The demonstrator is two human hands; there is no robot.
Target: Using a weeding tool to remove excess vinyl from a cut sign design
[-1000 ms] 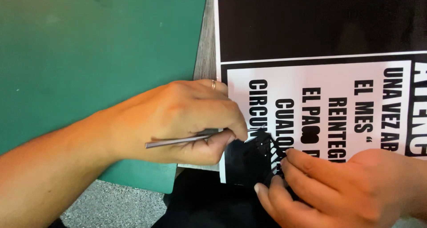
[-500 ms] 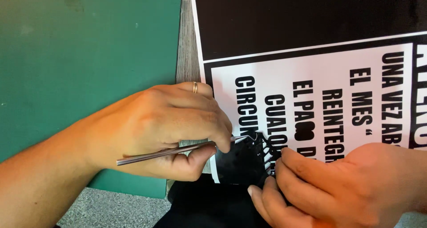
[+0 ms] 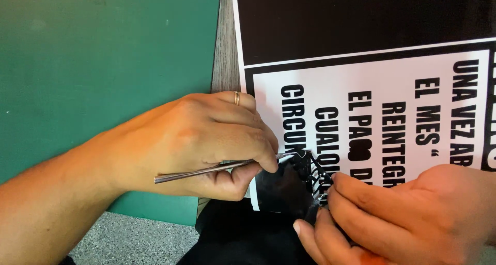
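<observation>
Head view is showing your right hand [image 3: 413, 218] at the lower right of the frame, fingers curled and pinching a strip of peeled black vinyl [image 3: 289, 192] against the sign's bottom edge. Just left of it, your left hand [image 3: 206, 141] is closed around a thin metal weeding tool [image 3: 217, 169], thumb and forefinger gripping near the tip. Compared with a second ago, you are working with the tool raised slightly and its tip now tucked under the vinyl's curled edge, so more of the strip looks lifted. The tool's long axis is lying nearly level, tilting up a little rightward, tip pointing right toward the vinyl. Farther up, the black-and-white printed sign [image 3: 372, 79] is filling the upper right, with the green board [image 3: 103, 63] at upper left.
</observation>
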